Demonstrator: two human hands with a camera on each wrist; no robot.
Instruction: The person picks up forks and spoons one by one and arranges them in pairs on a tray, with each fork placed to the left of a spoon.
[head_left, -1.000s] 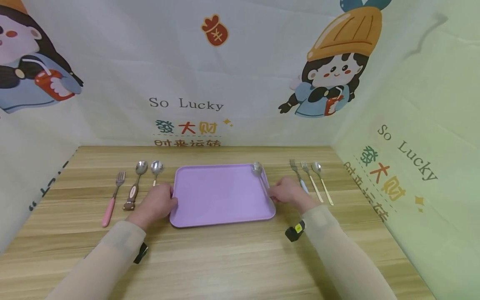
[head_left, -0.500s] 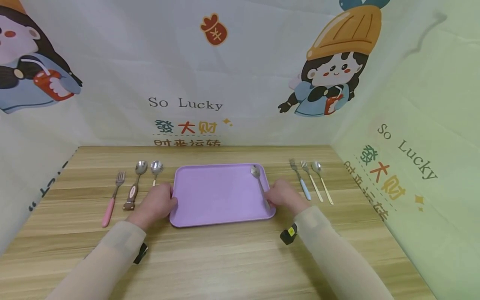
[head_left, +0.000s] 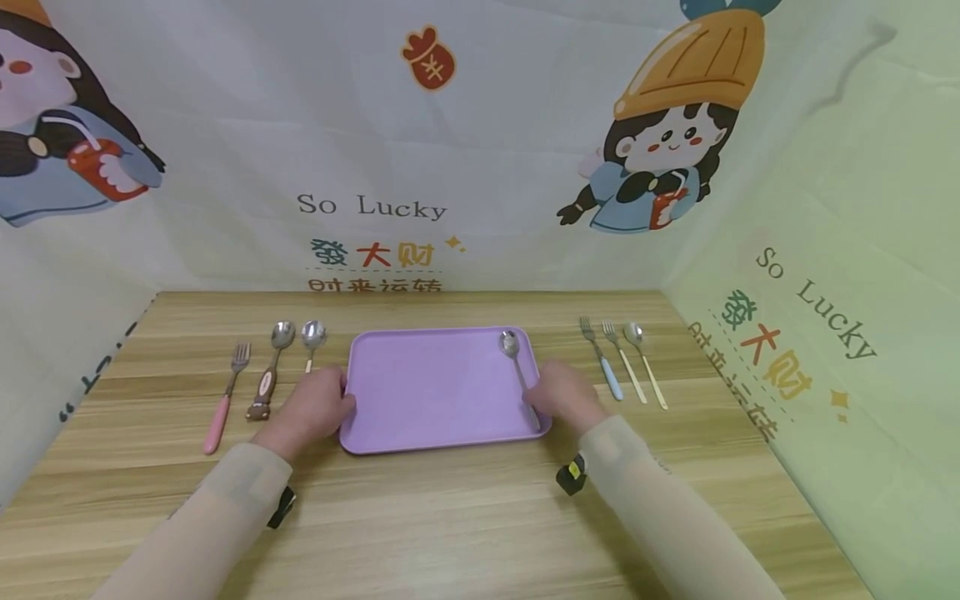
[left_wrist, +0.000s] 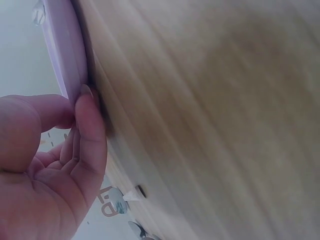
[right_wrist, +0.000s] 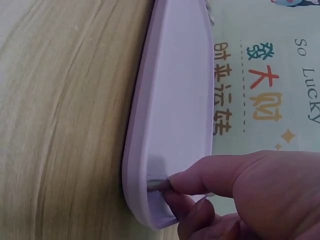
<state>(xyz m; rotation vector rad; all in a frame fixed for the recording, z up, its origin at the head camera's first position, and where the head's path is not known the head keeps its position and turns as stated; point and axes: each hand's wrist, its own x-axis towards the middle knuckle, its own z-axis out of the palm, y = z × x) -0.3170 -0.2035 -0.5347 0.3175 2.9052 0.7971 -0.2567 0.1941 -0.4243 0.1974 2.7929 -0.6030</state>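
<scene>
A light purple rectangular tray (head_left: 435, 392) lies on the wooden table. My left hand (head_left: 318, 404) pinches its left rim; in the left wrist view the thumb and index finger (left_wrist: 90, 120) meet at the tray edge (left_wrist: 67, 45). Along the tray's right side lies a metal spoon (head_left: 516, 354), bowl toward the back. My right hand (head_left: 564, 393) reaches over the right rim and pinches the spoon's handle between thumb and finger. In the right wrist view the handle end (right_wrist: 159, 185) shows inside the tray corner, with the right hand (right_wrist: 230, 187) around it.
Left of the tray lie a pink-handled fork (head_left: 220, 417), a brown bear-handled spoon (head_left: 266, 383) and another spoon (head_left: 314, 335). On the right are a blue-handled fork (head_left: 609, 377), a pale-handled fork (head_left: 628, 367) and a pale-handled spoon (head_left: 649, 371). A printed cloth (head_left: 495, 167) hangs behind.
My right hand has moved slightly left and inward over the tray with the spoon, whose handle has come from the rim down into the tray. The left hand has stayed on the rim.
</scene>
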